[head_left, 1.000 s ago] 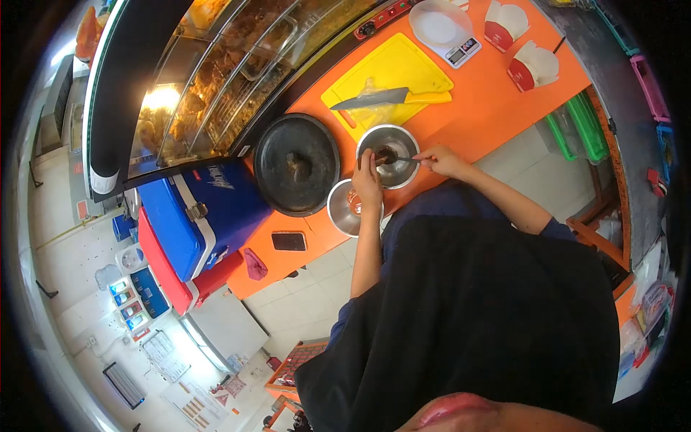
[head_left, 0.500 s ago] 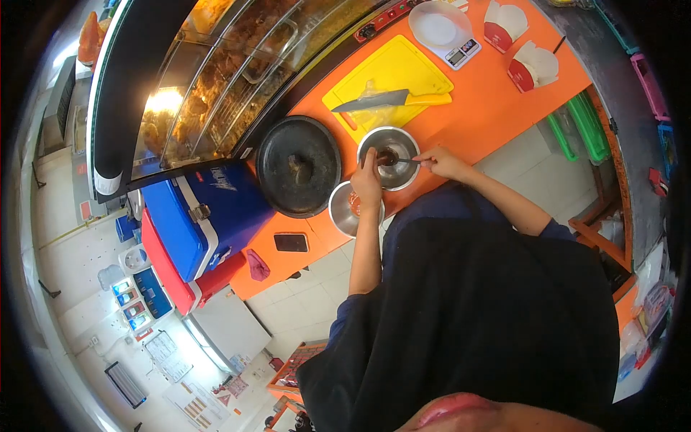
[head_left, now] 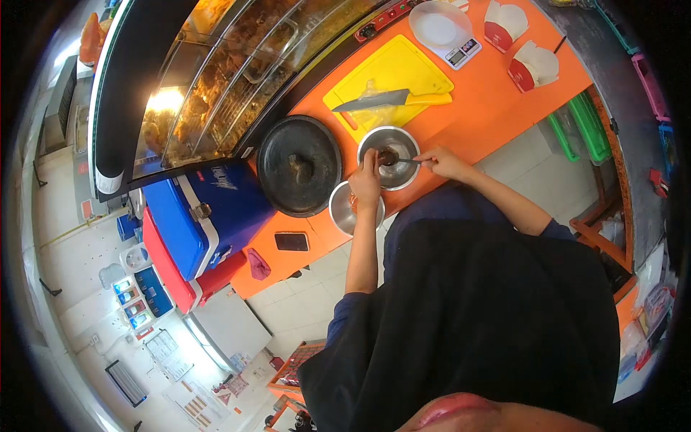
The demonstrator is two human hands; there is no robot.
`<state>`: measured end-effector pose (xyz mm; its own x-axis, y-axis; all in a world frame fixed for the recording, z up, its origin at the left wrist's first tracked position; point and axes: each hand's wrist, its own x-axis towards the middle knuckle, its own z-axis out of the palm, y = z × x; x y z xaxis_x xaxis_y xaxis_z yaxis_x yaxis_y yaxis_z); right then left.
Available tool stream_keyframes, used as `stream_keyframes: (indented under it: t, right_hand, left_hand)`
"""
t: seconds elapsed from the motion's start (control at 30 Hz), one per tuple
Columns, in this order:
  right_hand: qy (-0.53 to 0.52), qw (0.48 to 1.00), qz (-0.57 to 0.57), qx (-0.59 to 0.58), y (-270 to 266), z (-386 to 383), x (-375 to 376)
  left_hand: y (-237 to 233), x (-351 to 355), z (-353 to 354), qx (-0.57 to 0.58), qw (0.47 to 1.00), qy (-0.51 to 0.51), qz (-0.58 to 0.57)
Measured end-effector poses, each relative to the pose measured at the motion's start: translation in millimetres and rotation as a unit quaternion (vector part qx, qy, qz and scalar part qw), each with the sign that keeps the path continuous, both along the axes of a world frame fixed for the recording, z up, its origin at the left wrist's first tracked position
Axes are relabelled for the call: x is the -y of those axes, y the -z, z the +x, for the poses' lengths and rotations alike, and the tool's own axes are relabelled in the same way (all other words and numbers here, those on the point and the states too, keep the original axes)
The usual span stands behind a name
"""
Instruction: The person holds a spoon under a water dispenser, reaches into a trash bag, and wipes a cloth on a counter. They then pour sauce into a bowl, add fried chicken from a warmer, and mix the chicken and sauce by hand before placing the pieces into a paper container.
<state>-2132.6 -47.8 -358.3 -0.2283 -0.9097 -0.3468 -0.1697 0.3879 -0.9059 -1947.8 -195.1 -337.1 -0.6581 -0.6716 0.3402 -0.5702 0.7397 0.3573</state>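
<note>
Two metal bowls stand at the near edge of the orange table. In the farther bowl [head_left: 402, 139] lies a dark brown substance [head_left: 389, 156]. My right hand [head_left: 443, 163] is closed on the handle of a utensil [head_left: 410, 160] that reaches over this bowl's rim. My left hand [head_left: 366, 181] is closed at the bowl's left side, its fingers together at the rim; what they hold is too small to make out. Under my left wrist sits the nearer bowl [head_left: 340, 210], with something reddish-orange inside, partly hidden by the hand.
A yellow cutting board [head_left: 399, 63] carries a knife [head_left: 381, 100] and a plastic bag. Left are a round black lid [head_left: 277, 169], a phone [head_left: 291, 242] and a blue cooler [head_left: 234, 209]. A scale [head_left: 461, 54] and two food boxes [head_left: 504, 29] stand at the far right.
My left hand has shifted slightly toward the left. My right hand stays at nearly the same place with the utensil.
</note>
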Motion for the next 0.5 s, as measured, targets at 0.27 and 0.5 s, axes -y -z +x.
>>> stream_keyframes:
  t: [0.27, 0.5]
  right_hand:
    - [-0.003, 0.997, -0.075, -0.007, 13, 1, -3]
    - [0.013, 0.995, -0.059, 0.079, 7, -3, -5]
  left_hand:
    - [4, -1, -3, -0.065, 0.998, 0.003, 0.009]
    - [-7, -5, -8, -0.293, 0.902, -0.085, 0.306]
